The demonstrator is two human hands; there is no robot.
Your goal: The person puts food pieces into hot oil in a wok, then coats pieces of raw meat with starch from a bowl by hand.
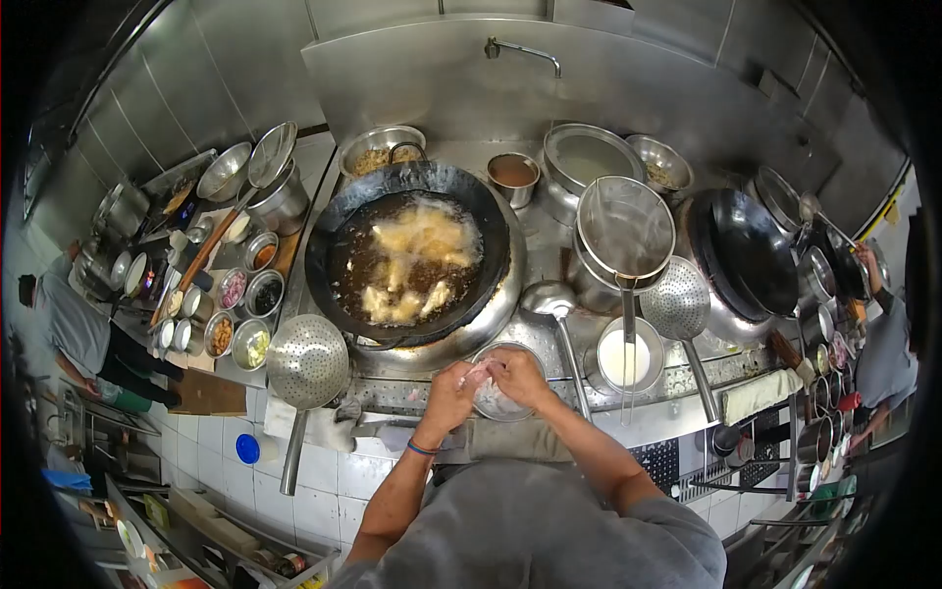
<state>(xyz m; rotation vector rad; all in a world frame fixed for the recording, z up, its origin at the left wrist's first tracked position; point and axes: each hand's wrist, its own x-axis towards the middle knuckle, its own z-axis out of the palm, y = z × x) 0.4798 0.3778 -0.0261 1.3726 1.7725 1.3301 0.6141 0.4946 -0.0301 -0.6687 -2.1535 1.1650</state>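
Note:
My left hand (451, 393), with a blue band at the wrist, and my right hand (521, 379) are close together, fingers closed on a pale pink piece of raw meat (480, 372). They hold it above a metal bowl (530, 350) with whitish contents, partly hidden by the hands. Just beyond is a large black wok (334, 216) of dark oil, where several golden battered pieces (417, 240) bubble. A perforated skimmer (308, 361) lies left of the wok. Right of the bowl rests a steel ladle (549, 300).
A pot of white liquid (625, 358) stands to the right, near a wire strainer (625, 231) and a second skimmer (677, 297). Another black wok (751, 255) sits farther right. Small ingredient bowls (233, 288) crowd the left counter. A person (78, 324) stands far left, another (886, 344) far right.

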